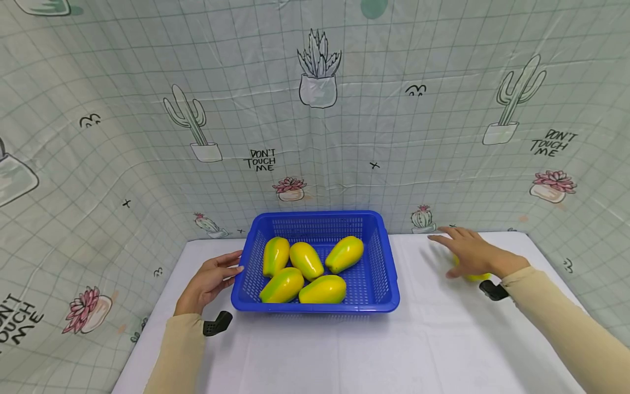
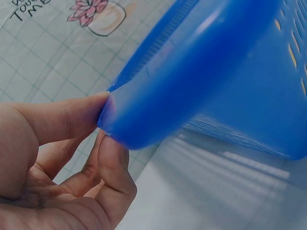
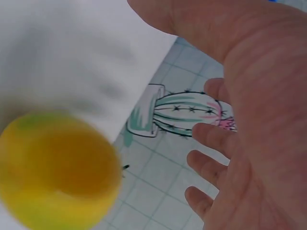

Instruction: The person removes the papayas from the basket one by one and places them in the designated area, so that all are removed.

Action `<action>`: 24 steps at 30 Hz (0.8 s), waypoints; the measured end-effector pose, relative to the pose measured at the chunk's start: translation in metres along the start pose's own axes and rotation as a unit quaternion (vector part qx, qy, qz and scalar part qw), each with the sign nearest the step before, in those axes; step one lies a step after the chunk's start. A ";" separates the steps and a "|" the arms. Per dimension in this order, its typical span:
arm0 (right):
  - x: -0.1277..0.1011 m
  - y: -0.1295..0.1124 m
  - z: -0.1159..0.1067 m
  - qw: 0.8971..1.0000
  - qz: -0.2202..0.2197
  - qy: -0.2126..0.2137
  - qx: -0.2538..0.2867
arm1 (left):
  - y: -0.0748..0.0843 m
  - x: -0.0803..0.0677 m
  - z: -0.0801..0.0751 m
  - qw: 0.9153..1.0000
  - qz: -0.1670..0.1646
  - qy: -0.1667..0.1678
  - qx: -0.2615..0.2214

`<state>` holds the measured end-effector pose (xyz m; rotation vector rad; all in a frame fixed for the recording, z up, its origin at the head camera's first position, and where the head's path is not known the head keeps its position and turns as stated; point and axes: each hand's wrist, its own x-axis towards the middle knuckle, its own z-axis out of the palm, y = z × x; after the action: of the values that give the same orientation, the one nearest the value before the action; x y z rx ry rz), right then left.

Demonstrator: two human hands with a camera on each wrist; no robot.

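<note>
A blue plastic basket (image 1: 315, 307) stands on the table with several yellow-green papayas (image 1: 322, 290) lying inside. At its left side my left hand (image 1: 209, 279) pinches the rim. In the left wrist view, the thumb and fingers (image 2: 115, 158) meet on the basket's rim (image 2: 158, 115). My right hand (image 1: 470, 251) hovers off to the right of the basket, fingers spread and holding nothing. Beneath it is a single papaya (image 1: 477, 277), mostly hidden by the hand in the head view. The right wrist view shows this papaya (image 3: 60, 172) blurred and apart from the fingers (image 3: 211, 139).
A white cloth (image 1: 315, 355) covers the table. Behind and at both sides hangs a grid-patterned curtain (image 1: 344, 137) with cactus drawings, meeting the table's back edge just behind the basket. A small black device (image 1: 217, 323) sits at the left wrist, another (image 1: 494, 290) at the right.
</note>
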<state>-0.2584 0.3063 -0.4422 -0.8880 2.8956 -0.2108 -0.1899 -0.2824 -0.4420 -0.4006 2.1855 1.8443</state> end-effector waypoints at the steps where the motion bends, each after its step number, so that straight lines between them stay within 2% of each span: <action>1: 0.000 -0.001 -0.002 1.000 0.002 0.000 0.001 | 0.000 0.000 0.000 1.000 0.001 0.000 0.000; 14: 0.009 -0.009 -0.019 1.000 -0.003 0.008 0.005 | 0.000 0.000 0.001 1.000 -0.003 0.000 -0.001; 20: 0.013 -0.010 -0.033 0.999 -0.021 0.040 -0.013 | -0.002 0.002 0.000 1.000 -0.006 0.001 0.000; 24: 0.019 -0.016 -0.045 0.999 -0.012 0.046 -0.017 | -0.002 0.002 0.000 1.000 -0.009 0.002 -0.002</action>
<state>-0.2715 0.2869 -0.3967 -0.9439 2.9824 -0.2106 -0.1910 -0.2833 -0.4449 -0.4244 2.1751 1.8399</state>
